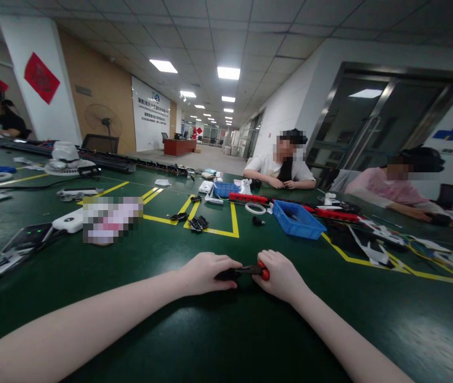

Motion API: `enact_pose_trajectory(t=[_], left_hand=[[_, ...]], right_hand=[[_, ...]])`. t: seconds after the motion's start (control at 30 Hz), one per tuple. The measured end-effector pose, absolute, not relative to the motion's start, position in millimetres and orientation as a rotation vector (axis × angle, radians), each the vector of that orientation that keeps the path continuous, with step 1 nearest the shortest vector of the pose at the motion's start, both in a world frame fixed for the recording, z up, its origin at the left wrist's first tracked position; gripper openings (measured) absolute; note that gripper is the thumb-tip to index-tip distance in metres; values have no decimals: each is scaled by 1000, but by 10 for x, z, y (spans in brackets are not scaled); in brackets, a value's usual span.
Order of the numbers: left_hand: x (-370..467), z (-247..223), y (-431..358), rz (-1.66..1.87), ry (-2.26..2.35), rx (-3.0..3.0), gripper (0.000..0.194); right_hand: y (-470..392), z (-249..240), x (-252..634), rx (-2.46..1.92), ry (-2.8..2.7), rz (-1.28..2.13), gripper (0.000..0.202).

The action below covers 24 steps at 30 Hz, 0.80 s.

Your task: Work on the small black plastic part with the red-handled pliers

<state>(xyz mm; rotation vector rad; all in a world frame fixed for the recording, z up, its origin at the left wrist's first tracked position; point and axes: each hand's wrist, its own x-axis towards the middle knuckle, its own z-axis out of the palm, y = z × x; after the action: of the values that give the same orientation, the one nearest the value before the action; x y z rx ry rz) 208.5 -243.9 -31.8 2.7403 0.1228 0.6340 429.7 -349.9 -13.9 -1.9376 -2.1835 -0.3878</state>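
Over the green table [194,330], my right hand [280,274] is closed around the red handles of a pair of pliers [249,269]. The metal jaws point left and meet a small black part [227,274]. My left hand [208,274] pinches that black part between thumb and fingers, so most of it is hidden and its exact kind is unclear. Beyond my hands lies a cluster of similar-looking small black pieces [198,223]. A single black piece [257,220] rests farther right, near a blue bin [298,221].
Yellow tape [235,218] marks rectangles on the tabletop. At left are a white power bank [68,221] and a dark device with green lights [29,236]. A second blue bin [226,189] and a white tape roll [255,209] stand farther back. People sit across the table.
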Motion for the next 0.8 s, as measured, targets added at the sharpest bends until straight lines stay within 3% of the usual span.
enact_pose_trajectory(t=[0.8], left_hand=[[2079, -286, -2426, 656, 143, 2441, 39]], right_hand=[[-3547, -136, 4175, -2040, -2054, -309, 13]])
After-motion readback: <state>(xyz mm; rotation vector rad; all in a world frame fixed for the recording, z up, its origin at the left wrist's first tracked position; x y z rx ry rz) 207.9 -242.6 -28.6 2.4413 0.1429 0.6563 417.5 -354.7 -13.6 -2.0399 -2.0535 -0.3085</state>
